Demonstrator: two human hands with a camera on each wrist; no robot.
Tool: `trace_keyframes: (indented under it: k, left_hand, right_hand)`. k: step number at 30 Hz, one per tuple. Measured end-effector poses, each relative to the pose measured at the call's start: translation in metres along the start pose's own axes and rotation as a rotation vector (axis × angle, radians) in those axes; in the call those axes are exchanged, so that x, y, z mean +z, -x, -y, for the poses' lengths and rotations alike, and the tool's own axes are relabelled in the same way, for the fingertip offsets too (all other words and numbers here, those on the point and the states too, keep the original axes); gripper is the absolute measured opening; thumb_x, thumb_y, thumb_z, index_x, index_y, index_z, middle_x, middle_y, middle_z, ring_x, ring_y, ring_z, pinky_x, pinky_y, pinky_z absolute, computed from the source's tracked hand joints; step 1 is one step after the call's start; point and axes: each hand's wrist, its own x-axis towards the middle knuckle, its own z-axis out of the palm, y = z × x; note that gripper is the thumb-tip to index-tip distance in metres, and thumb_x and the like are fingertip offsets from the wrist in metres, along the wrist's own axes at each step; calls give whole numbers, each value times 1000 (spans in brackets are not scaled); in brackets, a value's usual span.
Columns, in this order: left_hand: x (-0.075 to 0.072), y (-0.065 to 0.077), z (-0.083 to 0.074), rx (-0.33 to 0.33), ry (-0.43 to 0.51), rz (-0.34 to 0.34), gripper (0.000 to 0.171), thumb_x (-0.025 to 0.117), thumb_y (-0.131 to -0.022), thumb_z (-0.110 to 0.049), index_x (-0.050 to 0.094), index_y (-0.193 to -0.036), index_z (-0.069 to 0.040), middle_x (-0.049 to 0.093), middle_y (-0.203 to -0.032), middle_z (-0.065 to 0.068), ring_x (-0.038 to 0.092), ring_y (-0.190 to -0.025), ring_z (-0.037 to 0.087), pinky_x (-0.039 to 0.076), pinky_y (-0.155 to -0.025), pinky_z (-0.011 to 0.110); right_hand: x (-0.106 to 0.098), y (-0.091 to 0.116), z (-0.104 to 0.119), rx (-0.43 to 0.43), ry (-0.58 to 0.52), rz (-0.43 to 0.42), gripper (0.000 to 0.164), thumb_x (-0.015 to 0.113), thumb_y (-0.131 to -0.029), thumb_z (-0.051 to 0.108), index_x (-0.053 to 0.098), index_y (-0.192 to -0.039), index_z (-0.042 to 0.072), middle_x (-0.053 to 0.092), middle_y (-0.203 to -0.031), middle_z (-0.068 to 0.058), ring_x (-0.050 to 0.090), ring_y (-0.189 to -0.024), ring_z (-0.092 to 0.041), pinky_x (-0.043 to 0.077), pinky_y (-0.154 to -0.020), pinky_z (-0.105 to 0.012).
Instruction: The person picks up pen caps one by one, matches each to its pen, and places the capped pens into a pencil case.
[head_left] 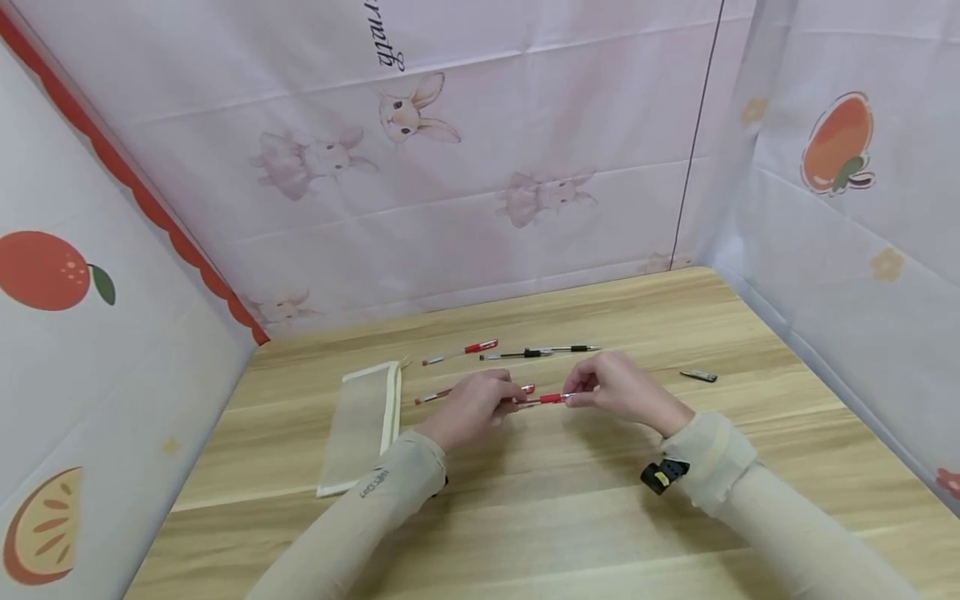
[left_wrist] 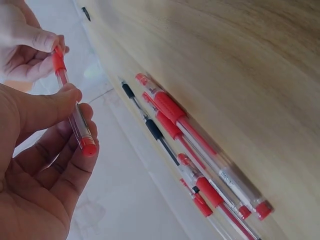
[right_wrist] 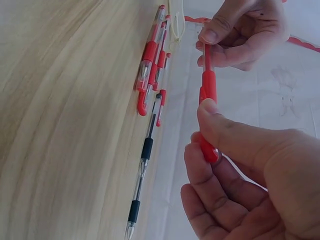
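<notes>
Both hands hold one clear pen with a red grip [head_left: 553,398] between them, raised off the table. My left hand [head_left: 474,407] pinches the clear barrel [left_wrist: 80,127] between thumb and fingers, near its red end plug [left_wrist: 88,147]. At the other end, my right hand [head_left: 621,388] pinches the red tip part [right_wrist: 209,150], which its thumb and fingers partly hide. Several other red pens [left_wrist: 170,107] lie on the table close to the left hand. Behind the hands, two black-grip pens [head_left: 531,353] lie end to end, beside a red pen [head_left: 480,346].
A flat beige pouch with a white edge [head_left: 392,408] lies on the wooden table [head_left: 555,517], left of the hands. To the right is a small dark and silver object [head_left: 699,376], too small to identify. Printed cloth walls [head_left: 480,225] surround the table's back and sides.
</notes>
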Motion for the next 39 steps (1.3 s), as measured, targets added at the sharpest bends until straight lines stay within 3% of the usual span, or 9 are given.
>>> trace_keyframes:
  k: [13, 20, 25, 30, 39]
  left_hand:
    - [-2, -2, 2, -13, 103, 13, 20, 74, -99, -4, 85, -113, -13, 72, -95, -3, 60, -79, 9, 53, -74, 21]
    - [-1, -6, 1, -27, 133, 85, 24, 76, -98, -5, 84, -118, -15, 70, -91, -5, 56, -78, 11, 48, -69, 21]
    - [6, -5, 1, -19, 137, 122, 22, 78, -98, -9, 85, -118, -15, 78, -105, -3, 63, -91, 11, 56, -84, 26]
    - [12, -5, 0, 48, 76, 131, 20, 76, -99, -5, 85, -115, -12, 82, -112, 0, 69, -101, 11, 59, -95, 30]
    - [20, -8, 2, 49, 85, 144, 14, 77, -98, -7, 86, -107, -13, 82, -100, -5, 66, -85, 3, 58, -82, 21]
  right_hand:
    - [5, -2, -2, -27, 15, -16, 6, 86, -90, 9, 82, -88, 14, 78, -83, 6, 64, -73, -7, 51, -69, -24]
    - [5, 1, -2, -69, 51, -27, 6, 86, -90, 10, 81, -90, 13, 78, -84, 5, 65, -75, -5, 54, -71, -25]
    - [5, 4, -2, -98, 83, 18, 7, 86, -90, 10, 80, -90, 13, 77, -85, 6, 65, -77, -4, 56, -72, -26]
    - [9, 8, -5, -102, 95, 43, 9, 87, -89, 9, 79, -88, 14, 77, -85, 5, 64, -76, -4, 57, -72, -25]
    - [14, 9, -11, -90, 102, 87, 12, 84, -90, 5, 78, -87, 14, 74, -83, 8, 62, -75, -3, 56, -70, -22]
